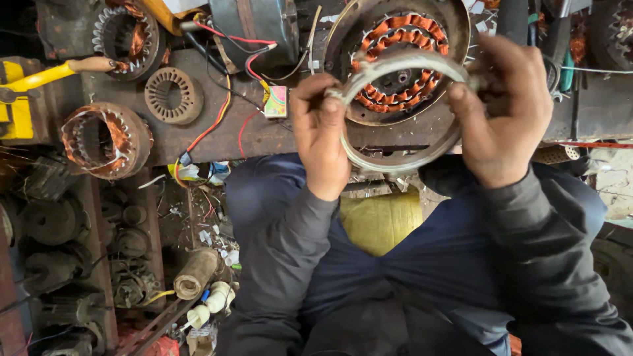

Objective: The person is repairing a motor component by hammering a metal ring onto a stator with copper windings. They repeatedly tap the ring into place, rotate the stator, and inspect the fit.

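Observation:
My left hand (321, 135) and my right hand (502, 109) both grip a grey metal ring (399, 66), held up between them at chest height. The left hand pinches the ring's left side, the right hand its right side. Behind the ring, on the brown workbench (217, 135), lies a round motor stator (402, 56) with orange copper windings inside a dark metal housing. My dark sleeves and blue trousers fill the lower part of the view.
A copper-wound stator (105, 140) sits at the left, a bare laminated core (173, 95) and another wound stator (125, 36) behind it. Red, yellow and black wires (224, 99) cross the bench. A yellow tool (26, 86) and old motor parts (59, 224) crowd the left.

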